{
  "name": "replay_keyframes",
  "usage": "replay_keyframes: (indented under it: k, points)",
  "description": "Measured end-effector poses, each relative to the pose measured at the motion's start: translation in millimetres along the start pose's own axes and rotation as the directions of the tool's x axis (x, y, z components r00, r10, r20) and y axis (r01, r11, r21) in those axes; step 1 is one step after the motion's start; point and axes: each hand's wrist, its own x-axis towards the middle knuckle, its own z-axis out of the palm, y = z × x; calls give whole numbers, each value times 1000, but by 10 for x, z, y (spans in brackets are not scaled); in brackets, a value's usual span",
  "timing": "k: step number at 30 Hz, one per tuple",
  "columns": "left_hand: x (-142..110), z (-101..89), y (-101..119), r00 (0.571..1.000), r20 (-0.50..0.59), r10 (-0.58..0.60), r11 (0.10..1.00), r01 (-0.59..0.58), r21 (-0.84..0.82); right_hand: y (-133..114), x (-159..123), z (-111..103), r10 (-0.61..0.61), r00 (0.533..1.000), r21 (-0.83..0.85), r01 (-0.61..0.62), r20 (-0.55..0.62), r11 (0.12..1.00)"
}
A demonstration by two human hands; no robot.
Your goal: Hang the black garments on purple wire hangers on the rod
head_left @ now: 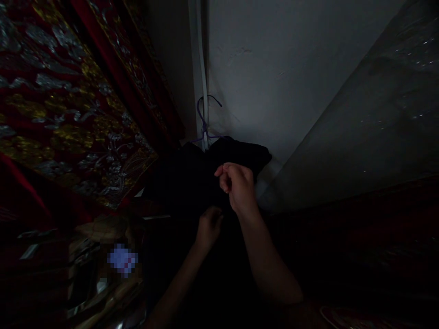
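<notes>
The purple hanger (205, 130) presumably carries the black garment (185, 176) beneath it, sparing your right hand (241, 183) and, lower, your left hand (209, 225), fingers curled, though I cannot tell whether either grip clamps fabric.

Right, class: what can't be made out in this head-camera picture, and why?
All in the head view:
Black garment: lower edge lost in darkness.
Right hand: curled, hiding whether it holds anything.
Left hand: darkness hides its grip.
Bluish patch: pixelated beyond identifying.
Embroidered red cloth: cut off by the left edge.
</notes>
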Motion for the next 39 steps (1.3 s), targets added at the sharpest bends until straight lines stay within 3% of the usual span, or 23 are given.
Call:
replay_keyframes:
  k: [2,4,5,9,13,18,24,30,36,39]
  points:
    - [195,-235,274,989,-97,112,993,-114,-19,48,-62,-34,-19,1000,-39,20,25,999]
    - [410,-481,582,918,-255,302,953,-292,77,59,-104,-60,-35,998,-64,38,46,997]
    - [518,-593,728,873,-279,401,916,-376,140,45,-113,-64,-45,997,-76,49,58,996]
    - [861,-876,1097,815,-131,565,812,-521,263,-29,-92,-40,-86,992,-159,100,88,982]
    - [945,-939,1122,779,-76,623,748,-564,351,134,-42,-47,-56,997,-211,67,57,975]
    - [908,-916,1084,777,-123,618,736,-516,439,407,-74,-20,-6,1000,-153,10,25,988]
    - [935,-895,1156,819,-109,563,788,-493,367,229,-48,30,-48,999,-32,48,11,998]
    - [930,-912,1170,792,-73,606,759,-549,350,156,13,-27,1,998,-92,6,69,996]
    - [908,-897,1161,816,-80,573,790,-524,319,212,-48,-90,-2,995,-168,20,104,986]
    - [907,-894,1155,822,-82,563,795,-513,324,227,-80,-130,-56,991,-229,83,124,970]
